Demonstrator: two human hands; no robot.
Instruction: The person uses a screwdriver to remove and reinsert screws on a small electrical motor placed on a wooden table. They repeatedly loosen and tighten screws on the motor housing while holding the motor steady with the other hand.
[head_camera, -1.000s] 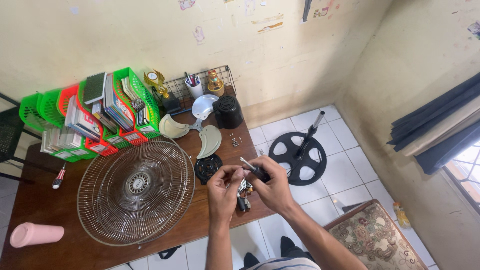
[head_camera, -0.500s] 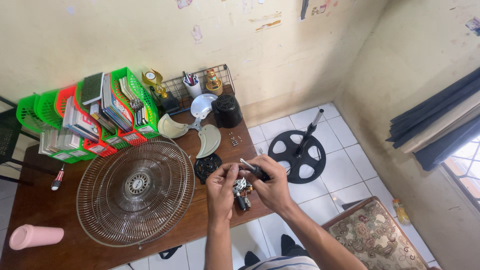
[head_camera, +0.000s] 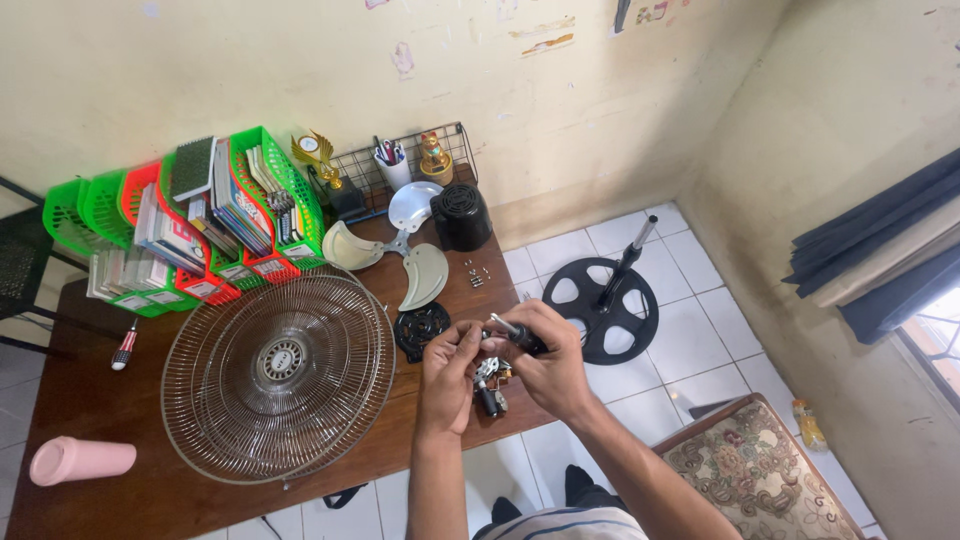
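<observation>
Both hands work at the surface's (head_camera: 90, 400) front edge: the left hand (head_camera: 447, 375) fingers pinch a small motor part (head_camera: 490, 385), the right hand (head_camera: 548, 362) clenches a screwdriver (head_camera: 520, 335). The wire fan guard (head_camera: 278, 375) lies just left; bare wood beside it.

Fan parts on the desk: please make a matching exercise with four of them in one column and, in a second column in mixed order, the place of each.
Things
1. wire fan guard
2. fan blade
3. round fan base
4. small metal fan part

Places
A. on the white floor tiles, right of the desk
B. held between the left hand and the right hand
C. flat on the desk, below the green baskets
D. on the desk, beside the black motor cover

Pairs: 1-C, 2-D, 3-A, 4-B
</observation>
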